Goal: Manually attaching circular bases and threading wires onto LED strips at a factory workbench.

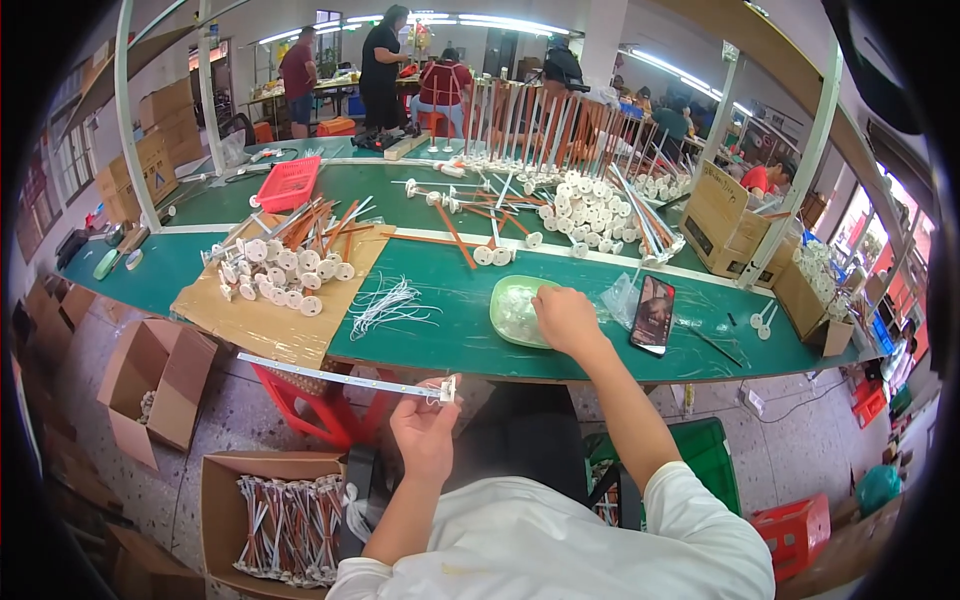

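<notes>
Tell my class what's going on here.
The left hand holds a pale strip by its white end piece, near the green bench. The right hand is over the right side of the green dish; whether it grips anything is unclear. Loose white wires lie left of the dish, a phone right of it.

The left grip (422, 435) is pinched, held at the near side of the worktop (457, 338); the right grip (567, 318) reaches over the worktop, fingers (542, 306) bent downward.

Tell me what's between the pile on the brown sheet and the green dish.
In the head view, white wires lie on the green tabletop between the pile and dish.
</notes>
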